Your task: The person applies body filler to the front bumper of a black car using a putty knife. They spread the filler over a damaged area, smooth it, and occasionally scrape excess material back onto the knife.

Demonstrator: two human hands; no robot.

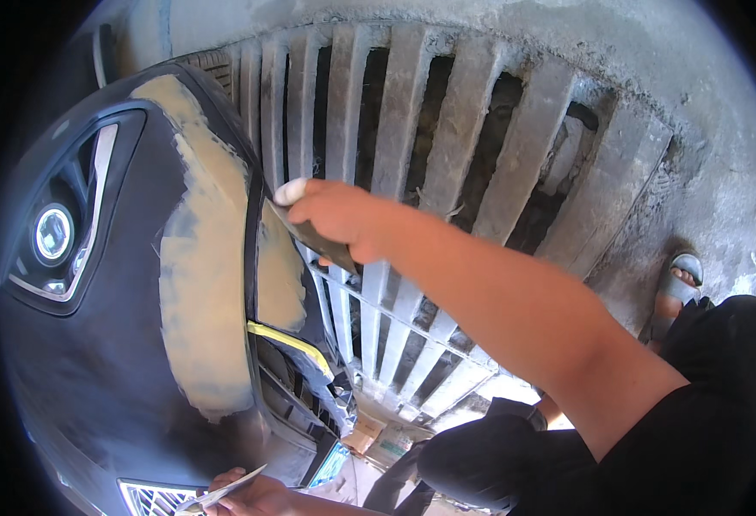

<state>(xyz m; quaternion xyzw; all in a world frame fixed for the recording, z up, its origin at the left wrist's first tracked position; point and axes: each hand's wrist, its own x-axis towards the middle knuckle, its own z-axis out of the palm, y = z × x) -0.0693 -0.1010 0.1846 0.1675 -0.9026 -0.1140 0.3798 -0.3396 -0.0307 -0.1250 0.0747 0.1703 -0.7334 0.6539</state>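
My right hand [335, 219], one finger wrapped in white, grips a dark flat spreader [335, 251] at the edge of a dark car bumper [94, 361]. Tan filler [206, 335] is spread in a broad patch down the bumper, with more on the narrow panel [279, 275] beside the hand. A strip of yellow tape [300, 340] runs below that panel. At the bottom, my left hand [249, 492] holds a thin, light flat tool [219, 494], seen nearly edge-on, near the grille [145, 492].
A headlight [53, 234] is set into the bodywork at left. Concrete slats with dark gaps form a floor grate [472, 120] behind the bumper, bordered by concrete [636, 52]. My sandaled foot [681, 279] rests at right; cardboard [367, 428] lies low in the middle.
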